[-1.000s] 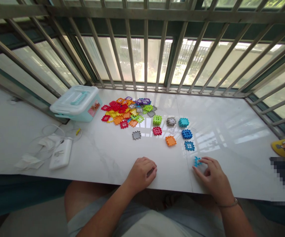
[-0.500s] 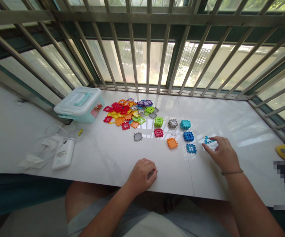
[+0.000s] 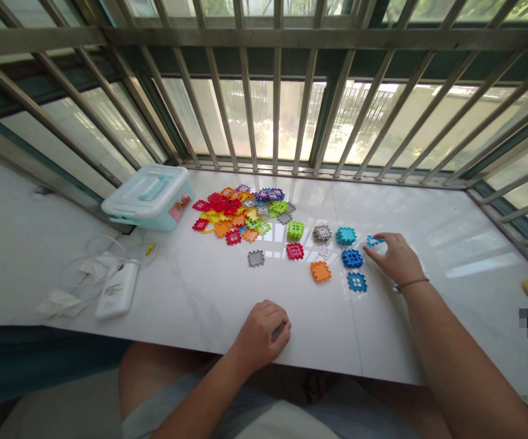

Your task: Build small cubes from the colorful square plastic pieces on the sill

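Observation:
My right hand (image 3: 396, 257) pinches a light-blue triangular building tile (image 3: 374, 241) between thumb and fingers, just right of the turquoise tile stack (image 3: 346, 235). Below that stack lie a blue tile stack (image 3: 352, 258) and a blue window tile (image 3: 357, 281). My left hand (image 3: 264, 334) rests curled near the table's front edge. A dark grey patch shows inside its fingers, too hidden to name. Between the hands and the bars sit a green stack (image 3: 296, 230), a grey stack (image 3: 322, 233), a red tile (image 3: 295, 250), a white piece (image 3: 324, 252) and an orange tile (image 3: 321, 271).
A mixed heap of notched tiles (image 3: 221, 213) spreads at the back left, beside a lidded box (image 3: 147, 198). One grey tile (image 3: 255, 258) lies apart. At left are a white power bank (image 3: 116, 289) and cables. Metal bars (image 3: 276, 110) line the window behind.
My right hand has moved left and slightly away from me with the blue triangle, closer to the turquoise stack. My left hand stays nearly in place. The whole view has shifted slightly.

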Motion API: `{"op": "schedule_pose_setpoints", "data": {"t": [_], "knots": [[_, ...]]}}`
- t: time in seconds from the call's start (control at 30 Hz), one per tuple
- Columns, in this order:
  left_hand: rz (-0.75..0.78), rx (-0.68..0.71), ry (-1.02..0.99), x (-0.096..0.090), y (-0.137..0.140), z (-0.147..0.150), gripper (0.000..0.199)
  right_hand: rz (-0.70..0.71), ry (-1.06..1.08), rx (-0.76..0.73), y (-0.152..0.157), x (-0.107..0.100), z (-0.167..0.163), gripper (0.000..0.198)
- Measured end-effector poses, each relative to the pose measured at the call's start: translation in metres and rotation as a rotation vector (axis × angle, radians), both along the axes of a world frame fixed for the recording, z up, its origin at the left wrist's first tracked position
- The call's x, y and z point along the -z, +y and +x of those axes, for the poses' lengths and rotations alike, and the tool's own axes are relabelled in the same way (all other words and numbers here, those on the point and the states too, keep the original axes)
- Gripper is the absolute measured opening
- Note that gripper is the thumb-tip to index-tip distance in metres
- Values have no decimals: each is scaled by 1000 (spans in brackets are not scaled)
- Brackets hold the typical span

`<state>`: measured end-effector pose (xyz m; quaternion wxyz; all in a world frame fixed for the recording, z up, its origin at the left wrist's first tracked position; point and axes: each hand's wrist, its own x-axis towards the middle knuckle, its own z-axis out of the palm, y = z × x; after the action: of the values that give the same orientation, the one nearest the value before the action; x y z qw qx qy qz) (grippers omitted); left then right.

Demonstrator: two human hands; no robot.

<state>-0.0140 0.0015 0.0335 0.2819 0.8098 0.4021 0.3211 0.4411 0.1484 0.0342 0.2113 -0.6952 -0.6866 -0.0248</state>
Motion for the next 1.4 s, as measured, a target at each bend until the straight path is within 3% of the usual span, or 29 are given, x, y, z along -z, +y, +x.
{"op": "schedule_pose_setpoints", "data": {"t": [0.33,0.5,0.63,0.77,0.93,1.03,1.17,1.4], "knots": [[-9,-9,27,1,0,1,12,-154,90,-61,31,22,17,54],[-11,-7,13,1,2,1,12,-52,151,-64,19,20,15,57],[-7,-10,11,0,2,1,11,74,201,76,-18,17,7,61],[11,-16,32,1,-1,2,11,31,224,226,-92,18,-19,47],[75,-69,128,6,-4,4,12,-118,-79,61,-202,21,-81,30],[120,-137,197,12,-3,7,20,-27,-152,2,-243,24,-115,35],[195,-167,351,17,-4,13,24,120,-205,30,-255,30,-132,39],[247,-165,441,18,-6,15,23,161,-186,8,-251,31,-131,38]]}}
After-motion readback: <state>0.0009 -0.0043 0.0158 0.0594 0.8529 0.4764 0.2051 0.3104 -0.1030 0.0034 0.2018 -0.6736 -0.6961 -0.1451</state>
